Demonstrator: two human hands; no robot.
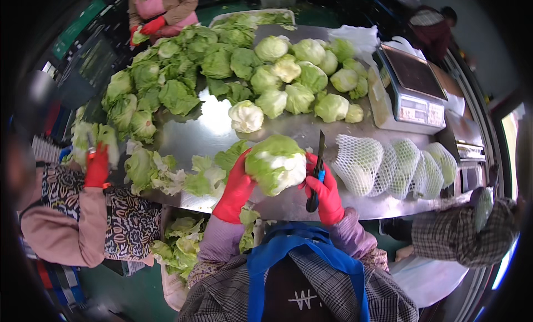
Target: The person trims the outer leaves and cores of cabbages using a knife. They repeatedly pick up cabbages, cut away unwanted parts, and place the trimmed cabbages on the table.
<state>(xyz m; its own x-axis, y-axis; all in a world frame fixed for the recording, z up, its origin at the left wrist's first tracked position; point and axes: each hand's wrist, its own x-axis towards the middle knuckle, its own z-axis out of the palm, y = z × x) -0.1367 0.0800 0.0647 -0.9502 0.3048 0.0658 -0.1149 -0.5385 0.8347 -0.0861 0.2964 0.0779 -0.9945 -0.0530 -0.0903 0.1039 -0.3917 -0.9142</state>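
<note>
Both my hands wear red gloves. A head of iceberg lettuce [275,165], green above with a pale white side, is held over the near edge of the steel table. My left hand [237,188] grips its left side. Against its right side are the fingers of my right hand [327,193], which also holds a utility knife [320,176] with a black and blue handle. The dark blade points away from me, up past the hand. Loose lettuce leaves [202,176] lie left of my left hand. To the right sit lettuce heads in white foam net sleeves [360,165].
A pile of untrimmed lettuce [179,67] covers the far left, and paler heads [300,97] lie ahead. A digital scale [412,88] stands at the back right. Below the table edge is a bin of leaves [170,280]. Co-workers stand left, right and across the table.
</note>
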